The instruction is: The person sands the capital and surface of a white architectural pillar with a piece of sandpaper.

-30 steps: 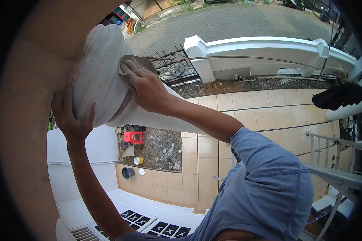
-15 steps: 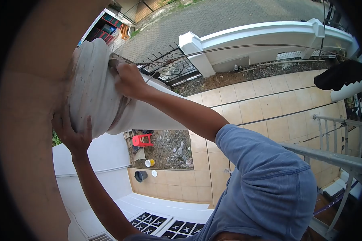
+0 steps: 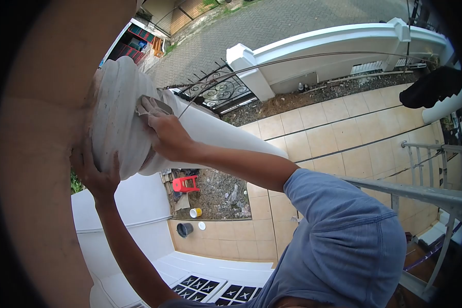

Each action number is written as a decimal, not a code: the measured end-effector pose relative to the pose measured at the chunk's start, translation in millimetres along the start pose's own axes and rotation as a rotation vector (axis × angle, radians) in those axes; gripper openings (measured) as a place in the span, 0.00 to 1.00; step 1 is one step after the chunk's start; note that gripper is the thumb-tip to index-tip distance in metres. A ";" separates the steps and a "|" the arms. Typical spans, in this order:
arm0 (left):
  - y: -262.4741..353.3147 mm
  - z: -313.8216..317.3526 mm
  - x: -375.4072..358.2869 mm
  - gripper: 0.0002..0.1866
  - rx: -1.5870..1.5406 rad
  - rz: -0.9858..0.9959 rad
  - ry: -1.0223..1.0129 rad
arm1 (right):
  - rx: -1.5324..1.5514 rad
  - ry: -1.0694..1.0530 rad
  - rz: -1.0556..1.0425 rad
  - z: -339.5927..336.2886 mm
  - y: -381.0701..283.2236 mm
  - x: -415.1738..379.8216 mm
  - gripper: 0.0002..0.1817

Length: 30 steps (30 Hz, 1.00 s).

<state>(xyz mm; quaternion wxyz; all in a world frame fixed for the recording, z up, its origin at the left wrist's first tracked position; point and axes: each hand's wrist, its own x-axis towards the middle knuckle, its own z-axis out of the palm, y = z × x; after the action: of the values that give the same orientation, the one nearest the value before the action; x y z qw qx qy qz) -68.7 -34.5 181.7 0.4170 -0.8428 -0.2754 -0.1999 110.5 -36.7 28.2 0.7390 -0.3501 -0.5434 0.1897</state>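
Column (image 3: 218, 134) top meets the beige surface (image 3: 41, 128); the right hand (image 3: 168, 134) clasps a pad (image 3: 159, 104) against its ringed moulding (image 3: 114, 115), while the left hand (image 3: 98, 178) spreads wide on it, thumb apart, near the beige edge. Open room lies beyond the column, above the tiles (image 3: 318, 139), between the gate (image 3: 218, 96) and the metal rail (image 3: 416, 194). Dark panes (image 3: 191, 281) bear white X marks

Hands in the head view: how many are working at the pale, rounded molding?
2: the left hand at the lower left of the molding; the right hand, holding a gray block, on its right side.
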 end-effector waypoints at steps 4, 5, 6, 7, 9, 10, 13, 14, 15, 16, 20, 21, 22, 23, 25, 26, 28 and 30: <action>-0.3 5.8 -6.1 0.35 -0.086 -0.047 0.006 | 0.184 0.151 0.132 -10.8 -7.5 43.1 0.22; -0.6 5.9 -6.7 0.35 -0.086 -0.052 0.001 | 0.327 0.058 0.474 -26.3 -12.8 74.5 0.22; 0.5 6.1 -7.0 0.35 -0.066 -0.050 -0.003 | 0.465 -0.038 0.819 -32.3 -15.0 87.6 0.21; 0.1 5.3 -6.2 0.35 -0.043 -0.043 -0.001 | 0.467 -0.040 0.820 -27.3 -14.7 82.1 0.21; -1.1 4.6 -5.0 0.35 -0.054 -0.019 0.011 | 0.172 0.002 0.523 -8.5 -12.2 58.7 0.20; -0.7 5.3 -2.9 0.35 -0.074 0.004 0.016 | 0.101 0.223 0.158 13.9 -9.8 18.4 0.20; 5.3 1.3 -0.9 0.35 -0.104 -0.024 0.008 | 0.074 0.325 0.028 22.7 -14.6 -6.9 0.20; 3.0 1.1 -0.3 0.35 -0.103 -0.015 0.003 | 0.079 0.334 0.032 20.4 -12.0 14.4 0.20; 1.7 3.1 -0.6 0.35 -0.093 -0.012 0.013 | 0.162 0.285 0.330 12.0 -5.6 56.4 0.18; 1.6 4.9 -2.7 0.35 -0.084 -0.016 0.022 | 0.242 0.224 0.628 6.7 -0.5 81.7 0.16; -2.9 5.4 -0.5 0.35 -0.062 -0.036 0.015 | 0.321 0.363 0.461 19.5 9.8 68.6 0.20; -3.1 3.6 0.0 0.36 -0.032 -0.013 -0.002 | 0.295 0.307 0.401 27.1 -1.6 31.1 0.19; -1.5 5.5 1.1 0.38 -0.007 0.008 -0.024 | 0.119 0.517 0.061 45.3 -6.3 5.6 0.18; 1.1 8.1 1.3 0.38 -0.010 0.006 -0.023 | 0.101 0.479 0.042 42.6 -11.2 -3.0 0.19; -1.6 7.0 -0.6 0.37 -0.046 -0.011 -0.007 | 0.360 0.324 0.559 15.9 -24.9 26.4 0.21; -3.2 7.5 -0.6 0.37 -0.047 -0.010 -0.014 | 0.362 0.324 0.566 8.4 -12.5 52.3 0.21; -2.4 9.0 -2.4 0.36 -0.057 0.005 0.046 | 0.475 0.425 0.919 1.5 10.9 98.2 0.23; -2.6 8.3 -3.9 0.35 -0.050 0.012 0.030 | 0.374 0.398 0.779 8.2 3.3 70.4 0.24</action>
<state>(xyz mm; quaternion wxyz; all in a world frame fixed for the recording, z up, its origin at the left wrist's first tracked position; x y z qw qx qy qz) -72.5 -27.6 176.3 0.4011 -0.8515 -0.2589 -0.2167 126.9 14.7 74.4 0.7529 -0.4182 -0.1760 0.4768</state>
